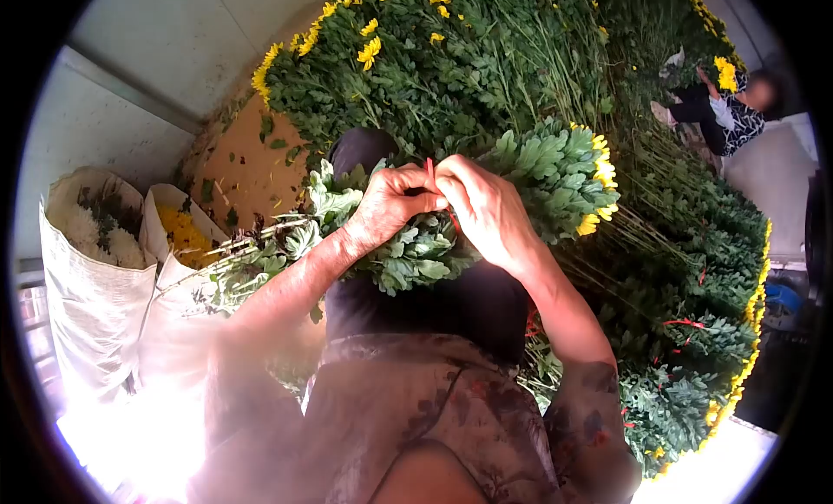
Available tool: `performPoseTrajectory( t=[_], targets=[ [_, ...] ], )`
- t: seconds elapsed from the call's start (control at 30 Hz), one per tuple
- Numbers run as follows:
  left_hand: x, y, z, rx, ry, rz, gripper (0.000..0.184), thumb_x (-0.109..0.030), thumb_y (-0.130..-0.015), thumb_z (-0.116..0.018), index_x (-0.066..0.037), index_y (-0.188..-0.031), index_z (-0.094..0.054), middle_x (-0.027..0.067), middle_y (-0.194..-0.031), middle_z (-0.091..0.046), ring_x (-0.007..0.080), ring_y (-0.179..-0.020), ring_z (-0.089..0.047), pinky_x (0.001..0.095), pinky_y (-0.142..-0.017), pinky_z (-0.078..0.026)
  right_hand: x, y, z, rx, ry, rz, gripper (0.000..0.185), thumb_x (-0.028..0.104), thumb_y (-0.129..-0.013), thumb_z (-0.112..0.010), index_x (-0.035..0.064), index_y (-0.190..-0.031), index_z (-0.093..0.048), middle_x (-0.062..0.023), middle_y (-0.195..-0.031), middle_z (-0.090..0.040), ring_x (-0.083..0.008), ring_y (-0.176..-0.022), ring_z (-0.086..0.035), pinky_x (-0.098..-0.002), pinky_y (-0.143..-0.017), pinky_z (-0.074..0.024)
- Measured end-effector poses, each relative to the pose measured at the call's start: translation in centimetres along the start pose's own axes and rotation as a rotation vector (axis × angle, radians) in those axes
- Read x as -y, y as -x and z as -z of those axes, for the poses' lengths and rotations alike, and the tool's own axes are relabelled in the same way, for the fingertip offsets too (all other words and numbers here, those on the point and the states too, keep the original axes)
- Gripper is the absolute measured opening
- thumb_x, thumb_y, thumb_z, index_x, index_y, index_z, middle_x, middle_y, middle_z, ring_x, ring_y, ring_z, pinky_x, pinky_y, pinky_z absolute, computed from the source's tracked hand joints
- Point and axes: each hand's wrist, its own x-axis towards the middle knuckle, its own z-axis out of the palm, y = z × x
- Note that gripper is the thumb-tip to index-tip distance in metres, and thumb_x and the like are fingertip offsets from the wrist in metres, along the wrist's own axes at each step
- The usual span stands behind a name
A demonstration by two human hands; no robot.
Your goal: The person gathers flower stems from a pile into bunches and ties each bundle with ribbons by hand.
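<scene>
A bunch of yellow chrysanthemums (542, 161) lies across my lap, its flower heads to the right and its bare stems to the left. A thin red tie (429, 167) shows around the middle of the bunch, partly hidden by my fingers. My left hand (388, 205) is closed in a pinch on the tie from the left side. From the right, my right hand (488, 205) pinches at the same spot, its fingertips touching those of the left. The exact twist or knot between the fingers is hidden.
Large heaps of cut chrysanthemums (486, 66) lie ahead and to the right, some bunched with red ties (685, 324). Two white sacks (95, 287) at left hold white and yellow blooms. Another person (737, 122) sits at far right, near a yellow flower. A blue container (781, 300) is below.
</scene>
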Motion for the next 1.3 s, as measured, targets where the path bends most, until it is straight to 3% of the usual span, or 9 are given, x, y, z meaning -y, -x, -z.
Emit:
performPoseTrajectory(
  t=[0.1,0.17,0.3,0.5,0.63,0.83,0.97,1.07,1.3],
  targets=[
    [-1.3,0.0,0.3,0.026,0.07,0.091,0.011,-0.007,-0.079,-0.075,-0.002,-0.088,-0.07,0.0036,-0.086,-0.063,0.0112,-0.082,-0.059,0.0271,-0.079,-0.047,-1.7,0.8,-0.4,0.023,0.204,-0.074,0.016,0.018,-0.095,-0.049,0.0052,-0.105,-0.053,-0.0131,-0.096,-0.058,-0.0315,-0.08,-0.061,-0.0418,-0.068,-0.0486],
    [-2.0,0.0,0.3,0.039,0.179,0.195,0.01,-0.006,-0.079,-0.075,-0.002,-0.086,-0.069,0.0038,-0.085,-0.063,0.0113,-0.081,-0.061,0.0257,-0.08,-0.048,-1.7,1.0,-0.1,-0.059,0.42,0.237,0.014,0.017,-0.093,-0.052,0.0053,-0.099,-0.055,-0.013,-0.089,-0.059,-0.0324,-0.079,-0.061,-0.0416,-0.068,-0.0484],
    [-2.1,-0.7,1.3,0.142,0.216,0.174,0.008,-0.007,-0.086,-0.067,-0.001,-0.092,-0.066,0.0057,-0.085,-0.067,0.0112,-0.082,-0.063,0.0263,-0.08,-0.049,-2.0,1.1,0.8,-0.08,-0.109,-0.103,0.015,0.016,-0.091,-0.057,0.0015,-0.089,-0.06,-0.0128,-0.079,-0.063,-0.0289,-0.068,-0.061,-0.0375,-0.063,-0.0472],
    [-3.4,-1.1,1.8,0.218,0.137,0.298,0.015,-0.01,-0.087,-0.063,0.0,-0.097,-0.068,0.0061,-0.089,-0.069,0.0132,-0.086,-0.063,0.0291,-0.086,-0.048,-2.6,1.3,1.5,0.131,-0.773,-0.038,0.011,0.01,-0.093,-0.056,0.0012,-0.091,-0.062,-0.0058,-0.083,-0.056,-0.0109,-0.066,-0.054,-0.0282,-0.057,-0.0435],
    [-2.1,-1.9,3.1,0.321,0.23,0.228,0.018,-0.014,-0.086,-0.065,0.0,-0.097,-0.069,0.0078,-0.093,-0.07,0.0143,-0.092,-0.062,0.0286,-0.091,-0.044,-2.4,1.2,0.0,-0.084,-0.016,0.028,0.012,0.011,-0.083,-0.067,0.0044,-0.091,-0.062,-0.0071,-0.102,-0.058,-0.0246,-0.08,-0.062,-0.0339,-0.069,-0.0505],
    [-2.1,-1.8,2.8,0.25,0.13,0.262,0.016,-0.001,-0.076,-0.072,0.0,-0.092,-0.071,0.0072,-0.084,-0.07,0.013,-0.079,-0.064,0.0253,-0.078,-0.05,-2.0,1.2,-1.6,-0.133,0.067,-0.108,0.018,0.017,-0.077,-0.072,0.0091,-0.09,-0.062,-0.0046,-0.095,-0.06,-0.0263,-0.082,-0.065,-0.0382,-0.072,-0.0517],
    [-2.2,-1.6,0.8,-0.004,0.027,0.097,0.012,0.002,-0.069,-0.073,-0.001,-0.08,-0.067,0.0043,-0.077,-0.069,0.0128,-0.07,-0.064,0.027,-0.067,-0.053,-2.1,1.0,-1.5,-0.117,0.097,-0.12,0.016,0.017,-0.079,-0.069,0.0086,-0.09,-0.061,-0.0062,-0.09,-0.061,-0.0278,-0.078,-0.064,-0.0394,-0.07,-0.0513],
    [-2.0,-1.4,-0.7,-0.169,-0.84,-0.565,0.022,0.002,-0.069,-0.069,-0.003,-0.09,-0.067,0.0114,-0.079,-0.065,0.0252,-0.071,-0.065,0.0315,-0.065,-0.053,-3.0,1.0,-1.4,-0.104,0.099,-0.094,0.016,0.017,-0.081,-0.067,0.0079,-0.091,-0.06,-0.0076,-0.09,-0.061,-0.0298,-0.078,-0.064,-0.0402,-0.07,-0.0511],
    [-2.1,-0.5,-0.8,-0.246,-0.934,-0.534,0.017,-0.006,-0.072,-0.073,-0.003,-0.088,-0.066,0.0098,-0.076,-0.063,0.0291,-0.07,-0.062,0.0368,-0.063,-0.05,-4.9,0.6,-1.6,-0.221,-0.17,0.006,0.014,0.008,-0.085,-0.063,0.0066,-0.099,-0.064,-0.0117,-0.091,-0.062,-0.0304,-0.077,-0.063,-0.0357,-0.07,-0.0505]
  ],
)
